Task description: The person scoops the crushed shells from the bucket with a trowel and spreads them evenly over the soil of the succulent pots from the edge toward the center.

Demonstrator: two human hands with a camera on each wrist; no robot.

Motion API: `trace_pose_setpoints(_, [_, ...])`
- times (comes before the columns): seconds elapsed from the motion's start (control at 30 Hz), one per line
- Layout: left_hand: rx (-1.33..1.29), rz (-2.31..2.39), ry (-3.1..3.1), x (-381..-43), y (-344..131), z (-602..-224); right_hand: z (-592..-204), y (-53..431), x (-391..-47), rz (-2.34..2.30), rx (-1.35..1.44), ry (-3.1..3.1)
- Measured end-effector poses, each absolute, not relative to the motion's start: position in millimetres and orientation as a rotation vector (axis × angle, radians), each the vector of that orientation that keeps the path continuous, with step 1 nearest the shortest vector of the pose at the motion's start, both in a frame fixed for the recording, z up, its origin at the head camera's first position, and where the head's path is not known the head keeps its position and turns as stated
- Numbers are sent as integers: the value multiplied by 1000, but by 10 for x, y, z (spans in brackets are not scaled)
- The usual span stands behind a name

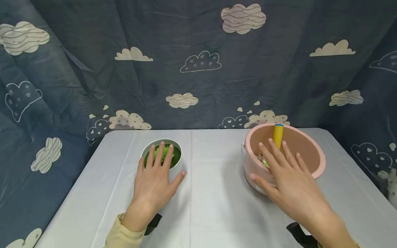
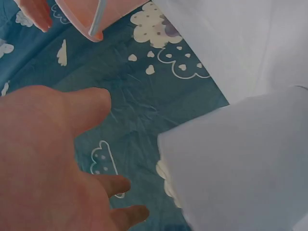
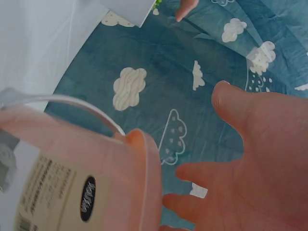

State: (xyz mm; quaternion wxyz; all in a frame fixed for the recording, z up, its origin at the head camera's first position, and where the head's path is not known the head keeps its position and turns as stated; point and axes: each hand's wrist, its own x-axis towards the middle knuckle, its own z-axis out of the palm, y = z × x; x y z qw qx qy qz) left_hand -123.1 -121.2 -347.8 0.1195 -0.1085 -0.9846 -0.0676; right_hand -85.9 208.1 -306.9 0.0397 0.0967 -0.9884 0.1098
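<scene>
My left hand (image 1: 153,187), fingers spread and straight, is held in front of a white pot (image 1: 176,169) with a green plant (image 1: 177,155) in it. In the left wrist view a gap shows between that hand and the white pot (image 2: 236,168). On the other side, my right hand (image 1: 294,189) is spread before a pink bucket (image 1: 314,148), hiding part of its front. Inside the bucket stands a yellow cylinder with a blue top (image 1: 278,135); other small contents are mostly hidden. The right wrist view shows the fingers near the bucket's rim (image 3: 153,178). Neither hand holds anything.
Both containers stand on a white-covered table (image 1: 207,206), the pot to the left and the bucket to the right. A dark blue cloth with cloud prints (image 1: 198,86) hangs behind and beside it. The bucket has a thin handle (image 3: 77,101) and a printed label (image 3: 53,192).
</scene>
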Motion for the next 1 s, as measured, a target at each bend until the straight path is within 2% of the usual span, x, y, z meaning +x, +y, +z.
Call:
trace_pose_setpoints(0.47, [-519, -96, -2778, -1457, -944, -3294, -2997, 2396, -915, 296, 281, -3031])
trace_pose_setpoints(1.0, [-906, -303, -2530, -1665, -451, -3403, -2906, 2731, -1184, 513, 254, -3000])
